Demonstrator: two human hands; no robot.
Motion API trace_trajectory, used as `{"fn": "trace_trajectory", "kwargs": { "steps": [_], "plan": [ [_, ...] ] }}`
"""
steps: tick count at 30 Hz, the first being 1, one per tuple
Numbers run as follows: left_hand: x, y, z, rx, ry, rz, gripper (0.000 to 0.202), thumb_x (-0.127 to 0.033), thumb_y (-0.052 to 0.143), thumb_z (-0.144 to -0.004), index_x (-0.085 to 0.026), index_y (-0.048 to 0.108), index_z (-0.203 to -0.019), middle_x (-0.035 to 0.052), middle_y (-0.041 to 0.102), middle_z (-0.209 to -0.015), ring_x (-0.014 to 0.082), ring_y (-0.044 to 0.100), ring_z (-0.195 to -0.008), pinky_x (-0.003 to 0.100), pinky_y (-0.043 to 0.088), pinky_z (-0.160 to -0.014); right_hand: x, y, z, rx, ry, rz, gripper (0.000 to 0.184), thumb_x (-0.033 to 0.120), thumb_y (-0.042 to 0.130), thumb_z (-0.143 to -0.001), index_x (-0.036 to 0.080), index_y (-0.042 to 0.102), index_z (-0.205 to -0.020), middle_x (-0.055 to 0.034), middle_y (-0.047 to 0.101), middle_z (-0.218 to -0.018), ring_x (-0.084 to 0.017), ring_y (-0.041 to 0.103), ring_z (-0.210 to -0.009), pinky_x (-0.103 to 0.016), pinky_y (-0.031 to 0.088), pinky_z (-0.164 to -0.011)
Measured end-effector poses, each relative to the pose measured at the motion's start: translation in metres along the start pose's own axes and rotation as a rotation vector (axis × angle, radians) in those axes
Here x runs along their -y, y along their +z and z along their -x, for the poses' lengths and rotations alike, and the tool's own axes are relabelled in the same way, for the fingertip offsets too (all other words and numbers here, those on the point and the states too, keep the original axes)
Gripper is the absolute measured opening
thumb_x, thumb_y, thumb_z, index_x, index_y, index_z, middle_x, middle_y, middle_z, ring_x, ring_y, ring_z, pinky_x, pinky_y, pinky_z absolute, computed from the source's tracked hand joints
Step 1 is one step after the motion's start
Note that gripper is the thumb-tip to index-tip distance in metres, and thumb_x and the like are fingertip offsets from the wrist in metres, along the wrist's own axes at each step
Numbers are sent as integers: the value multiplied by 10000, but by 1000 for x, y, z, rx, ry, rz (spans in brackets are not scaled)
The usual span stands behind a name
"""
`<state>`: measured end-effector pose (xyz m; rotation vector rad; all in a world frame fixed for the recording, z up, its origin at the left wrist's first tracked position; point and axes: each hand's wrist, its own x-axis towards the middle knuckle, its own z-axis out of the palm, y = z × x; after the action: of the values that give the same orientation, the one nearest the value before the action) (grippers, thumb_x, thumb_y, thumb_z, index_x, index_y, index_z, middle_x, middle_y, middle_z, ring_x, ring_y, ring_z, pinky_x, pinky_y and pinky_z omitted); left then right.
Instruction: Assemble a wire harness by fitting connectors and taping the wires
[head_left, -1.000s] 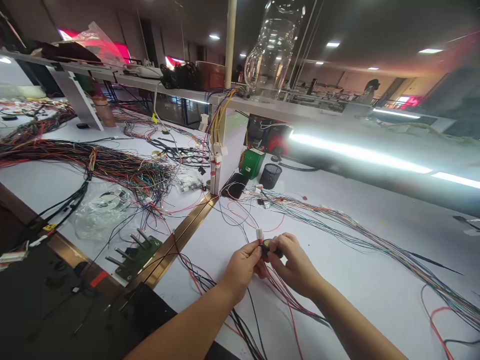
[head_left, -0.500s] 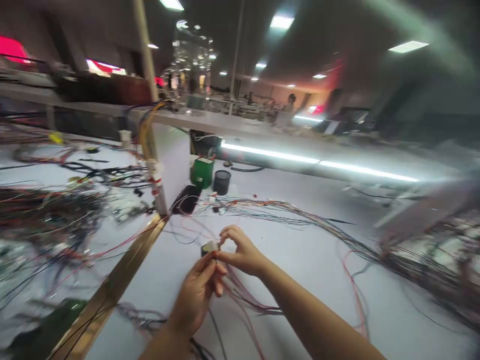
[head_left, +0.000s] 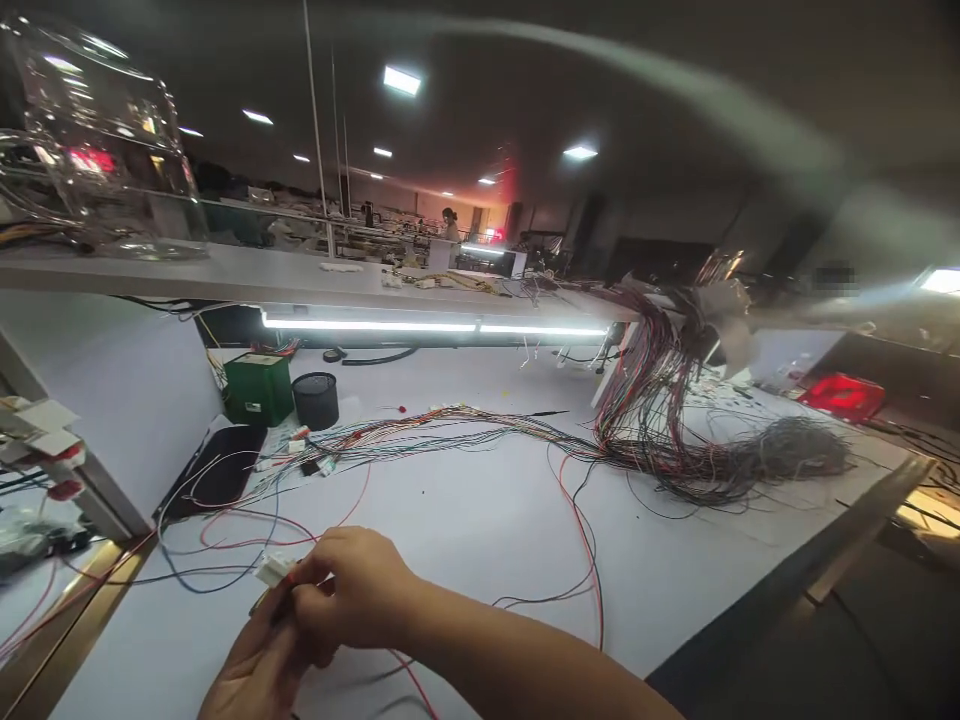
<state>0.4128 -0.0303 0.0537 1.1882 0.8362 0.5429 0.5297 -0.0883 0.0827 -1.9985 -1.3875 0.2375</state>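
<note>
Head view | left hand and right hand are pinching white connector | wire harness is lying loose on table, seemingly unfinished

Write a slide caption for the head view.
Left hand and right hand hold a white connector over the wire-strewn bench.

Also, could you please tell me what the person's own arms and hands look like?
Both are bare: the left hand and the right hand wear no gloves, and no rings show. The right forearm has no sleeve, watch or band in view; the left one is almost wholly out of frame.
</note>
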Motion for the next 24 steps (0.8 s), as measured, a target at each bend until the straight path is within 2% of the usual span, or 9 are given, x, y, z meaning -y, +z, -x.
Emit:
{"fn": "trace_trajectory", "kwargs": {
  "steps": [4,7,11,13,16,18,20,22,24],
  "plan": [
    [7,-4,-6,38,-11,97,816,-416,808,-546,-235,522,-1289,68,706,-971,198,635,-589,256,458,-450,7,-2,0,8,12,41,92,203,609,-758,223,632,-845,26,613,-842,-160,585,-797,-221,438,-698],
    [15,-10,-10,65,-54,110,838,-394,789,-582,-276,462,-1344,101,643,-1177,239,681,-706,260,479,-483,8,-1,4,14,0,21,131,182,590,-780,218,602,-904,10,609,-930,-161,585,-824,-229,434,-700],
    [21,-11,-6,116,-93,160,877,-504,728,-653,-313,339,-1415,125,533,-1334,264,691,-825,298,521,-576,6,4,7,18,11,-62,150,114,548,-797,208,570,-912,6,581,-936,-148,562,-808,-227,414,-683],
    [20,-7,1,112,-81,120,900,-586,691,-673,-330,287,-1435,132,460,-1400,255,696,-817,286,518,-562,7,5,7,9,25,-114,123,93,538,-806,201,555,-862,9,569,-904,-143,546,-803,-223,402,-680],
    [12,-1,11,112,-42,9,980,-656,662,-669,-390,153,-1464,136,402,-1442,193,688,-639,255,480,-454,7,4,7,-18,43,-180,116,81,536,-818,196,531,-807,17,552,-847,-138,527,-783,-219,388,-669],
    [6,-2,13,96,-23,-14,1014,-685,607,-701,-420,-4,-1465,146,478,-1379,128,612,-462,238,421,-367,5,2,7,-68,45,-219,128,73,527,-827,200,522,-829,22,544,-836,-133,517,-766,-218,384,-666],
    [3,-9,10,23,40,-38,1010,-688,544,-748,-399,-115,-1456,142,575,-1255,82,502,-363,230,372,-331,2,-1,9,-104,42,-228,142,62,518,-831,202,514,-850,24,535,-827,-132,510,-750,-222,380,-657],
    [3,-18,5,-97,185,-168,986,-660,563,-751,-334,-7,-1487,124,599,-1156,92,507,-428,253,421,-391,1,-3,13,-71,2,-209,146,55,519,-833,202,514,-838,23,529,-829,-132,511,-747,-224,375,-648],
    [4,-26,1,-169,353,-343,858,-614,633,-714,-259,332,-1434,119,554,-1156,164,602,-683,316,521,-590,2,-5,18,38,-66,-187,147,60,535,-834,207,532,-836,23,532,-856,-131,523,-755,-223,380,-650]
  ]
}}
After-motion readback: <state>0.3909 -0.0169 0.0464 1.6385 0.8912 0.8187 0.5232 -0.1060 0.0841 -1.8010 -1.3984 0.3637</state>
